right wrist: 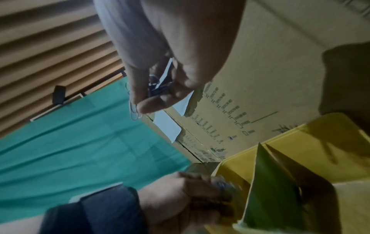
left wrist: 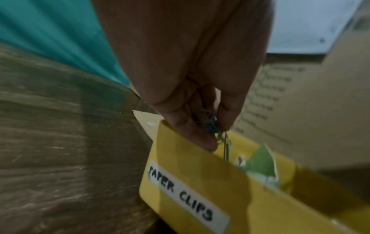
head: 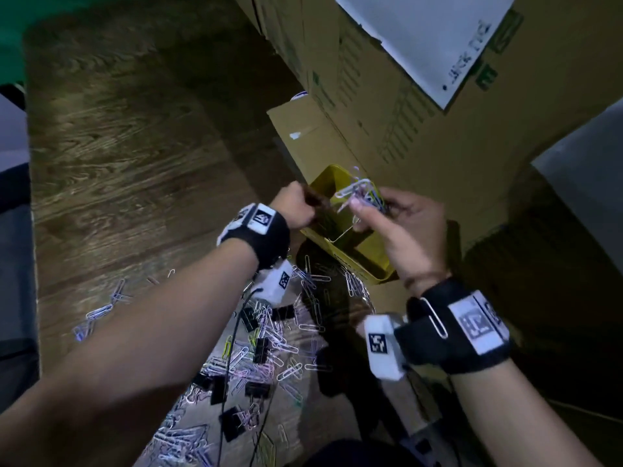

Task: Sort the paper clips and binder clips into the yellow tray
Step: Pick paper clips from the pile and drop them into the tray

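Head view: hands (head: 409,227) over yellow tray (head: 371,261)

My wooden table (head: 128,136) carries scattered paper clips (head: 290,345), black binder clips (head: 261,350), the yellow tray (head: 367,261) and cardboard boxes (head: 421,136).

Dim light is falling across a wood-grain surface (head: 128,136). Tall cardboard boxes (head: 421,129) are standing along its far right edge, a white sheet of paper (head: 421,35) lying on top of them. A green cloth (right wrist: 80,142) is hanging beyond the far edge, under brown slatted blinds (right wrist: 50,39).
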The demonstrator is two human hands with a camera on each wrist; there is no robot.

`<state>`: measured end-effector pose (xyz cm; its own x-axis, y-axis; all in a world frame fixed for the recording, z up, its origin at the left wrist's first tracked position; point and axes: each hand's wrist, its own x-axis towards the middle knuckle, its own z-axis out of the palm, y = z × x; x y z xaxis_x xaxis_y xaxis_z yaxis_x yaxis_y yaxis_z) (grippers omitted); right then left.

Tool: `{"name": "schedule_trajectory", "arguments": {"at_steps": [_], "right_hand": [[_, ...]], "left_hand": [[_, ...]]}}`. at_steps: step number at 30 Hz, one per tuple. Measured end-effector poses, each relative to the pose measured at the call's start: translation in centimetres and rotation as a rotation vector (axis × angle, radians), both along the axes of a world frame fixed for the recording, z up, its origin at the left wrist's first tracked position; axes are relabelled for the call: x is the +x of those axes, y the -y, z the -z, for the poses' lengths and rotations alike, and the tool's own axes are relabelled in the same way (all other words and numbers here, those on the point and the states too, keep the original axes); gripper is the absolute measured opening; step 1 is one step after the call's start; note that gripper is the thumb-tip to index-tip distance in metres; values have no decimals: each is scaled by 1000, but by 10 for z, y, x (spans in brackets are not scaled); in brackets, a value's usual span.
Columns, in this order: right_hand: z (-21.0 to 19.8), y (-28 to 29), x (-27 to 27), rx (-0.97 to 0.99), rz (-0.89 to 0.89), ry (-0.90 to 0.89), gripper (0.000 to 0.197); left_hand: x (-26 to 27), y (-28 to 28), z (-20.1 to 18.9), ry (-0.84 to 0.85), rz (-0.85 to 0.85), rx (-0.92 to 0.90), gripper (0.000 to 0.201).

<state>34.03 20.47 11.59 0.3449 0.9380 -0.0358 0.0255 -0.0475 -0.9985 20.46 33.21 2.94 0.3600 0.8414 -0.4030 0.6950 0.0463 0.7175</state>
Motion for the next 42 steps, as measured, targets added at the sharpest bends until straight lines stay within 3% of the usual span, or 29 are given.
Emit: {"name": "schedule_trajectory", "arguments": {"at_steps": [2, 4, 7, 10, 12, 14, 16, 18, 20, 22, 27, 30, 33, 36, 39, 42], "right_hand": [[13, -21, 0, -80, 17, 39, 27], [28, -41, 0, -170, 8, 103, 25], [49, -65, -3, -297, -79, 332, 24], [65, -80, -7, -432, -309, 593, 34], [71, -81, -9, -528, -466, 712, 46], [67, -72, -11, -483, -525, 792, 50], [58, -53, -12, -322, -490, 733, 40], [60, -27, -15, -267, -497, 611, 28], [77, 3, -21, -298, -594, 591, 22], [106, 26, -25, -327, -696, 702, 26], [147, 49, -24, -601, -826, 1041, 66], [156, 67, -32, -617, -797, 1166, 75], [159, 89, -43, -520, -772, 1170, 64], [156, 106, -38, -455, -760, 1127, 74], [156, 125, -32, -539, -717, 1120, 100], [167, 134, -32, -547, -734, 1103, 107]], "left_hand": [[1, 1, 3, -109, 50, 70, 8], [-4, 6, 3, -37, 25, 124, 19], [-21, 23, 5, 170, -188, 231, 17], [-38, 52, 12, 145, -296, 246, 11], [-47, 74, 23, 24, -77, 271, 13], [-53, 98, 33, -147, 295, 345, 21], [-58, 123, 42, -354, 615, 370, 28], [-67, 142, 50, -512, 746, 360, 30], [-80, 153, 58, -585, 752, 318, 35], [-93, 157, 61, -644, 751, 284, 45], [-106, 143, 48, -782, 695, 326, 32], [-77, 125, 41, -686, 540, 351, 34], [-42, 109, 53, -628, 516, 226, 59], [-27, 112, 72, -702, 544, 112, 72], [-23, 133, 74, -659, 518, 148, 67], [-28, 156, 75, -637, 561, 246, 53]]}}
